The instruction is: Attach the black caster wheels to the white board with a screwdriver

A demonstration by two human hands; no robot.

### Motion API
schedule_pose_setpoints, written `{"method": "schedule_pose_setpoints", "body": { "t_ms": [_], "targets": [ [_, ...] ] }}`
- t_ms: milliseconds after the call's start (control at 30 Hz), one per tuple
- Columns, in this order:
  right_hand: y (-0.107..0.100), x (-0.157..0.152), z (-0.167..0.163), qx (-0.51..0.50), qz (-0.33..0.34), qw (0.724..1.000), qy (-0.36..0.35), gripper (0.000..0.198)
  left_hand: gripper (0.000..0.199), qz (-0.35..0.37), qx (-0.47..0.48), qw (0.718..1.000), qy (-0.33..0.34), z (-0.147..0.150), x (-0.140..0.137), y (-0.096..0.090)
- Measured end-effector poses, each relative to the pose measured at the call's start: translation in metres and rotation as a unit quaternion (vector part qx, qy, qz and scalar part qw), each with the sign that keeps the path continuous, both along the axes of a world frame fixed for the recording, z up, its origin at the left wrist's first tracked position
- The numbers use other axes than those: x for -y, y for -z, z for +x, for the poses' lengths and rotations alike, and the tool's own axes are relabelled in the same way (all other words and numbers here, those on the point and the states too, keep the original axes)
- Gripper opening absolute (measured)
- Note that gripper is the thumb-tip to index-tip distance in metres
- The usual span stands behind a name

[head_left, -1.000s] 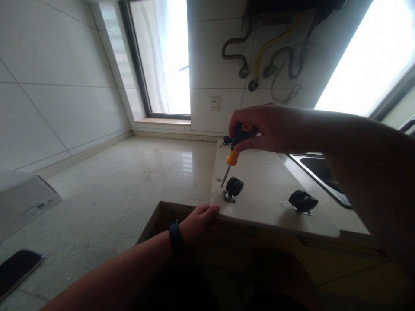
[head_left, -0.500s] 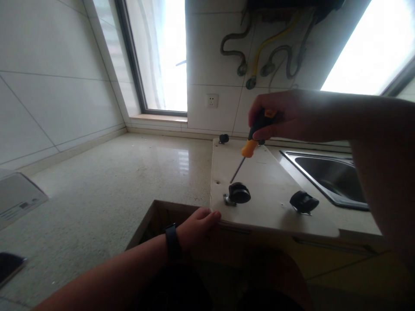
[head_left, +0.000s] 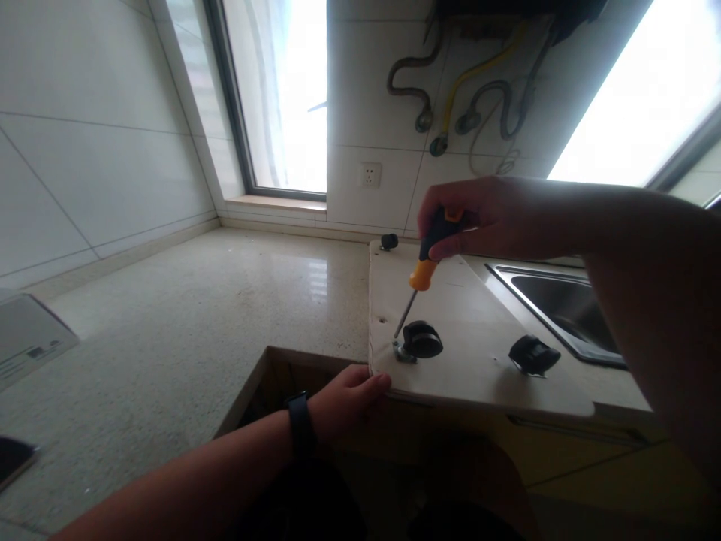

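Note:
My right hand (head_left: pixel 459 218) is closed around the black and orange handle of a screwdriver (head_left: pixel 421 274). Its shaft slants down to the left, and the tip is at the metal mounting plate of a black caster wheel (head_left: pixel 422 340); whether it sits in a screw I cannot tell. The caster stands on a white board (head_left: pixel 451 300) lying on the counter. My left hand (head_left: pixel 354 391) grips the board's near left corner, thumb on top and the other fingers mostly hidden. A second caster (head_left: pixel 533 355) is at the near right, and a third (head_left: pixel 388 241) at the far left corner.
Left of the board, the speckled countertop (head_left: pixel 169 315) has a rectangular cutout (head_left: pixel 282 364) at its front. A white box (head_left: pixel 34 338) and a dark phone-like object (head_left: pixel 14 460) lie at the far left. A steel sink (head_left: pixel 563 300) is set in at the right.
My right hand has lowered the screwdriver, moving its tip down to the near left caster's plate. My left hand keeps its place at the board's corner.

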State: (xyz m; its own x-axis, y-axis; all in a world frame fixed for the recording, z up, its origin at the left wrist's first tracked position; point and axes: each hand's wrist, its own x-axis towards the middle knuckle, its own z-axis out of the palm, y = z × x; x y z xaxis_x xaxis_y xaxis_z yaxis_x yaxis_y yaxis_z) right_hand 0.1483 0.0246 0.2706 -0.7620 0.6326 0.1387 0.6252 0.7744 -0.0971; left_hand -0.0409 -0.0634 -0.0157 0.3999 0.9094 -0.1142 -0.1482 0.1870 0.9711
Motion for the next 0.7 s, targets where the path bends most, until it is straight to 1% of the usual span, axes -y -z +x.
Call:
{"method": "schedule_pose_setpoints", "body": {
  "t_ms": [200,333,500,633,700],
  "targets": [
    [0.004,-0.006,0.003,-0.024,-0.031,0.999,-0.018,0.027,0.067,0.0,-0.005,1.0,0.01,-0.001,0.0,0.0],
    [0.003,-0.006,0.001,-0.019,-0.035,0.999,-0.019,0.027,0.065,0.009,-0.003,1.0,0.012,-0.001,0.0,0.0],
    [-0.002,0.001,-0.008,0.015,-0.023,1.0,-0.012,0.024,0.065,0.019,-0.013,1.0,0.011,-0.001,-0.001,0.004],
    [-0.006,0.004,-0.014,0.047,-0.022,0.998,-0.026,0.028,0.064,0.02,-0.016,1.0,0.002,-0.003,-0.002,0.007],
    [-0.008,0.003,-0.014,0.061,-0.027,0.997,-0.029,0.031,0.063,0.019,-0.008,1.0,0.012,-0.004,-0.002,0.006]
  ]
}}
